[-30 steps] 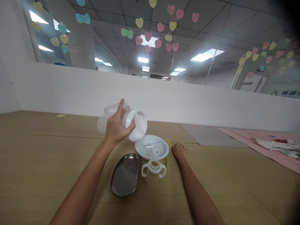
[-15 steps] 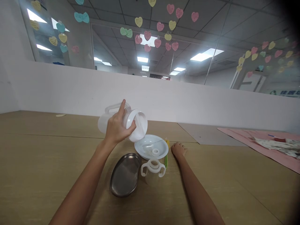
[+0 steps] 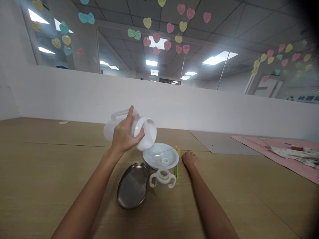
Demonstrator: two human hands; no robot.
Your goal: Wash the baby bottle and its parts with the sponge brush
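Observation:
My left hand (image 3: 124, 134) is wrapped around a translucent pitcher (image 3: 109, 130), its handle on the upper side. The pitcher lies tilted on its side above the table, its white lid (image 3: 149, 134) facing right, over the far left rim of a white bowl (image 3: 171, 153). No stream of liquid shows. In the bowl are a small white ring-shaped part (image 3: 165, 161) and a clear piece. My right hand (image 3: 190, 158) rests palm down on the table, holding nothing, fingers loosely spread. Nearest to it is a yellow and green utensil (image 3: 176, 171), partly hidden.
In front of the bowl stands a clear cup with two white handles (image 3: 163, 177), its top uncovered. A metal kidney dish (image 3: 133, 187) lies left of it. A pink cloth (image 3: 261, 146) with patterned fabric is at the right. A white wall (image 3: 149, 103) closes off the table's far side.

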